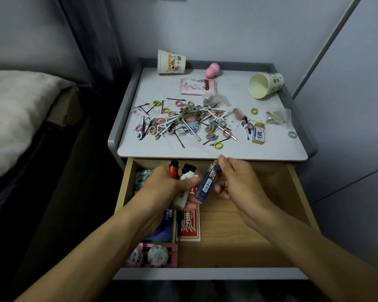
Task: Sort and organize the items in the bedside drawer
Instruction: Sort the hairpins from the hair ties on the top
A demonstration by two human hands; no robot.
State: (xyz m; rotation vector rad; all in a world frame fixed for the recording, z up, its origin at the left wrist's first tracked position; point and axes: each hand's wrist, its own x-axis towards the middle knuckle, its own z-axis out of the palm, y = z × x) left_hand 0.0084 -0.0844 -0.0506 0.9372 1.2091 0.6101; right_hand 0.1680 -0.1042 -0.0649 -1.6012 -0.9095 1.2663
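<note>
Left grip (pixel 163 189), right grip (pixel 236 182): bare.

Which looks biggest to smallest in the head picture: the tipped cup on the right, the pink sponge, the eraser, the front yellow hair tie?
1. tipped cup
2. pink sponge and eraser: they look alike, and the eraser is nearer, so unranked
3. yellow hair tie

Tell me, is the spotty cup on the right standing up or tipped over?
Tipped over. The spotty cup lies on its side on the tabletop, its open mouth facing the camera.
</note>
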